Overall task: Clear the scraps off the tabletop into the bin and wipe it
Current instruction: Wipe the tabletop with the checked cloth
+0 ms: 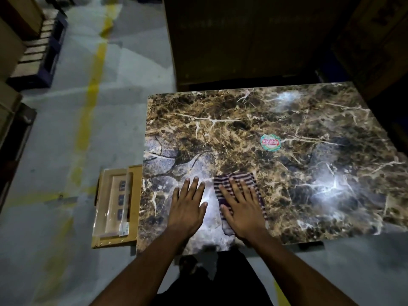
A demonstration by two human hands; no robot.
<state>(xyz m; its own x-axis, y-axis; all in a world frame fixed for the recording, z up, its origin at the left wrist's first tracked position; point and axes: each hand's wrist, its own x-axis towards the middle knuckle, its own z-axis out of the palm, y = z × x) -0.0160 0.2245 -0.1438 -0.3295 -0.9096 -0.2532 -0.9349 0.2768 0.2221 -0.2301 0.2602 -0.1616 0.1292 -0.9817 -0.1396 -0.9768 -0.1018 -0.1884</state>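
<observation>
A brown marble-patterned tabletop [287, 173] fills the right half of the view. My right hand [240, 204] presses flat, fingers straight, on a purple-and-white striped cloth [257, 184] near the table's front edge. My left hand [187, 204] lies flat on the bare tabletop just left of the cloth, fingers spread. An open cardboard box [136, 206] stands on the floor against the table's left side, with a clear plastic package [114, 202] inside. I see no loose scraps on the tabletop.
A round red-and-green sticker [270, 142] is stuck near the table's middle. Dark cardboard panels [242, 40] rise behind the table. A yellow floor line [92, 89] runs along the grey floor on the left, past a pallet [42, 47] with boxes.
</observation>
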